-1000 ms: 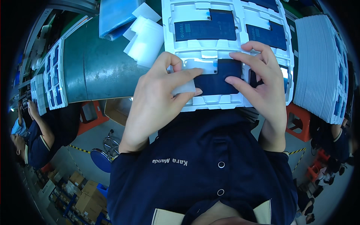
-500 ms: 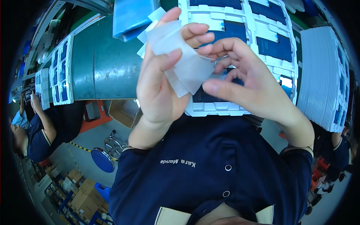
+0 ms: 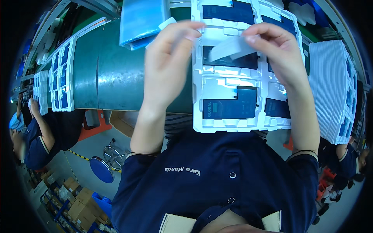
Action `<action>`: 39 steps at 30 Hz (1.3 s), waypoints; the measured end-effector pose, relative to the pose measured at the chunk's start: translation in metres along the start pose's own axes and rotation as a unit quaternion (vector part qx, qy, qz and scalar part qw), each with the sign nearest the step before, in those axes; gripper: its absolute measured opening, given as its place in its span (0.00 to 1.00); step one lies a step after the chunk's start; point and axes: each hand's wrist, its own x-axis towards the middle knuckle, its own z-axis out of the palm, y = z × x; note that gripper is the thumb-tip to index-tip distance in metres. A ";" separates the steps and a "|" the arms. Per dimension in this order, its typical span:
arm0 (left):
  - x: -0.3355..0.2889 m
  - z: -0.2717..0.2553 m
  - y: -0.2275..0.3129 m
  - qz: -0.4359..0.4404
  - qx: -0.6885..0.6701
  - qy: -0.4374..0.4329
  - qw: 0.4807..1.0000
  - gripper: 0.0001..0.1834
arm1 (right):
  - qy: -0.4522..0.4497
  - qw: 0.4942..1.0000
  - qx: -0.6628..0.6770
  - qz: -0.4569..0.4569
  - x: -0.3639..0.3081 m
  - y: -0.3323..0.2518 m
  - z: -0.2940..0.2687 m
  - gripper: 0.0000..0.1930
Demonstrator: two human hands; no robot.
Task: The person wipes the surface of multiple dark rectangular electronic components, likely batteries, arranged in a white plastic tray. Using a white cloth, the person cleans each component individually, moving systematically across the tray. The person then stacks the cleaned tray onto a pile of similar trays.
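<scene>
My right hand (image 3: 278, 48) pinches a thin translucent white sheet (image 3: 233, 49) between thumb and fingers, above the white plastic tray (image 3: 198, 83). The sheet's free end slants down to the left over one of the tray's flat dark notched packs (image 3: 229, 108), which look like batteries. At the tray's left edge, my left hand (image 3: 167, 64) is raised with thumb and fingertips drawn together. Blur hides what, if anything, is between them. Behind that hand show white slips (image 3: 168, 22) beside a blue translucent plastic stack (image 3: 140, 23).
A tall stack of white trays (image 3: 330, 89) stands to the right. More filled trays (image 3: 64, 75) lie left on the green worktop (image 3: 120, 73). A co-worker (image 3: 39, 132) sits at the far left, another person (image 3: 347, 159) at the right. A round blue stool (image 3: 101, 169) stands below.
The white sheets have left my left palm, and my right hand now has a sheet over the tray. My hands have moved apart, and my left fingers have closed. The tray appears lower in view.
</scene>
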 end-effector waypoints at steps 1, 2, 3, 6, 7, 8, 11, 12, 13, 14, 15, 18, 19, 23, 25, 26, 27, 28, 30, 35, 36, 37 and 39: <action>0.000 0.003 0.007 0.040 0.187 -0.037 0.981 0.18 | 0.012 0.999 0.037 -0.023 0.004 0.003 -0.006 0.07; -0.001 0.006 0.011 0.078 0.366 -0.073 0.924 0.18 | 0.024 0.996 0.073 -0.045 0.007 0.005 -0.010 0.07; -0.003 0.013 0.011 0.074 0.395 -0.070 0.913 0.17 | 0.052 0.995 0.089 0.010 0.004 -0.001 -0.015 0.06; 0.000 0.021 0.017 0.028 0.418 -0.106 0.902 0.17 | 0.030 0.995 0.083 0.049 0.003 0.019 -0.047 0.08; 0.004 0.021 0.016 0.039 0.407 -0.110 0.906 0.17 | 0.040 0.994 0.085 0.049 0.002 0.021 -0.046 0.09; 0.011 0.018 0.013 0.049 0.396 -0.113 0.910 0.17 | 0.049 0.994 0.086 0.048 0.002 0.022 -0.043 0.10; 0.018 0.011 0.013 0.054 0.348 -0.167 0.921 0.15 | 0.131 0.987 0.086 0.039 0.005 0.016 -0.026 0.12; 0.019 0.010 0.013 0.051 0.329 -0.193 0.923 0.15 | 0.167 0.982 0.085 0.035 0.006 0.013 -0.021 0.13; 0.018 0.011 0.011 0.070 0.292 -0.188 0.935 0.13 | 0.163 0.983 0.070 0.037 0.008 0.011 -0.018 0.13; 0.015 0.009 0.015 0.072 0.282 -0.196 0.937 0.12 | 0.160 0.985 0.054 0.039 0.009 0.010 -0.015 0.13; 0.013 0.004 0.022 0.075 0.271 -0.203 0.938 0.11 | 0.156 0.986 0.038 0.041 0.009 0.009 -0.014 0.13; 0.008 -0.018 0.040 0.063 0.215 -0.303 0.926 0.09 | 0.003 0.998 -0.052 0.045 0.004 0.010 -0.012 0.07; 0.005 -0.023 0.044 0.057 0.202 -0.341 0.916 0.09 | -0.045 0.993 -0.101 0.041 0.005 0.010 -0.008 0.06; 0.001 -0.020 0.033 0.069 0.189 -0.404 0.892 0.08 | -0.142 0.987 0.049 0.063 0.003 0.000 0.005 0.12; 0.000 -0.020 0.032 0.073 0.186 -0.413 0.888 0.07 | -0.116 0.988 0.090 0.038 0.004 0.001 0.006 0.11; 0.001 -0.021 0.033 0.070 0.175 -0.420 0.888 0.07 | -0.102 0.988 0.110 0.025 0.004 0.002 0.005 0.11; 0.001 -0.022 0.033 0.066 0.165 -0.428 0.886 0.07 | -0.083 0.996 0.041 0.018 0.004 0.006 0.005 0.10; 0.000 -0.022 0.033 0.062 0.167 -0.431 0.885 0.07 | -0.066 0.997 -0.027 0.011 0.005 0.012 0.004 0.10; -0.001 -0.022 0.033 0.052 0.172 -0.437 0.881 0.07 | -0.059 0.992 -0.108 0.017 0.005 0.013 0.005 0.10; 0.001 -0.018 0.027 0.054 0.160 -0.377 0.911 0.08 | -0.085 0.991 -0.099 0.024 0.005 0.016 0.008 0.11; 0.002 -0.018 0.026 0.046 0.149 -0.368 0.916 0.09 | -0.083 0.993 -0.064 0.048 0.004 0.012 0.006 0.11; 0.003 -0.018 0.025 0.057 0.148 -0.364 0.918 0.09 | -0.082 0.994 -0.029 0.072 0.006 0.006 0.003 0.10; 0.004 -0.019 0.022 0.077 0.144 -0.356 0.920 0.09 | -0.083 0.992 0.005 0.098 0.007 0.003 0.002 0.10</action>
